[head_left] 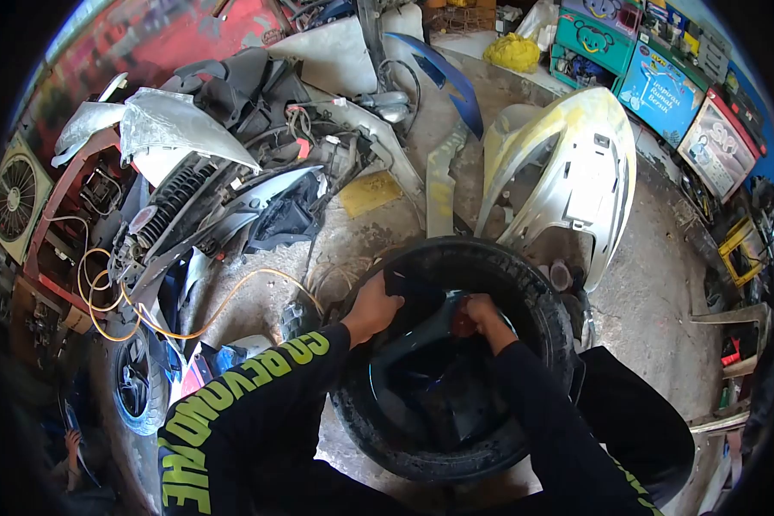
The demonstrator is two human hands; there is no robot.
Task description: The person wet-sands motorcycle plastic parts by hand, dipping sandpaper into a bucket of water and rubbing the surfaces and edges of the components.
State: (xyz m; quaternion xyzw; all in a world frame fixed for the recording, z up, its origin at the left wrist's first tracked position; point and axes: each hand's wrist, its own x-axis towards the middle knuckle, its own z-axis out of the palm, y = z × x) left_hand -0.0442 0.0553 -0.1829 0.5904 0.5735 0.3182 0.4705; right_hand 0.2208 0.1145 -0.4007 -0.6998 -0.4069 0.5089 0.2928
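Observation:
A large black tyre (537, 301) lies flat between my knees. In its opening rests a glossy dark body panel (408, 361), its surface catching reflections. My left hand (374, 310) is closed at the panel's upper left edge, thumb pointing right. On the panel's upper right part, my right hand (488, 323) presses a small dark red pad (464, 319), its fingers closed on it. The pad's exact kind is hard to make out.
A white and yellowish motorcycle fairing (606, 181) stands beyond the tyre on the right. At left are a partly dismantled motorcycle (232, 185), a wheel (133, 378) and an orange hose (211, 316). A blue panel (456, 90) stands behind. Another person's hand (73, 441) shows lower left.

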